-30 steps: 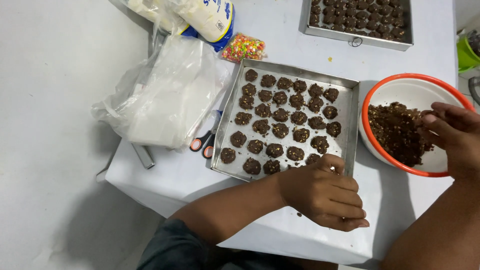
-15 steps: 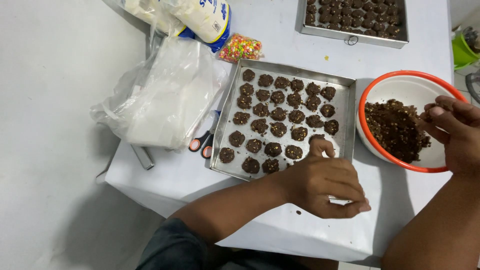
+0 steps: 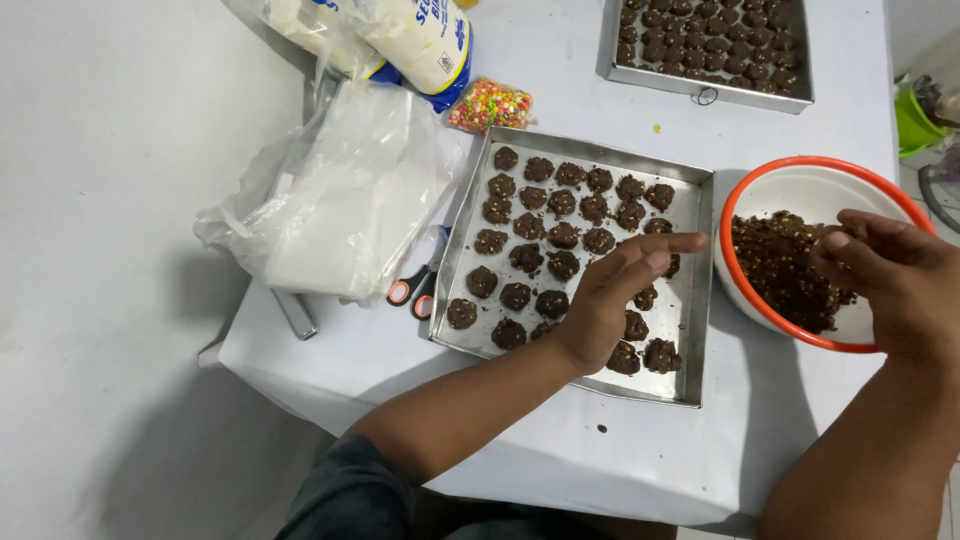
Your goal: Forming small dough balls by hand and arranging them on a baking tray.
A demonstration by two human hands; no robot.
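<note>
One head-worn view only, looking steeply down from above the person onto a white table (image 3: 640, 440), close enough that both forearms enter from the bottom edge. The near metal tray (image 3: 700, 300) sits about centre frame, the orange-rimmed bowl (image 3: 735, 215) at right, a second tray (image 3: 700, 90) cut by the top edge; grey floor fills the left. No second view shares the scene.
</note>
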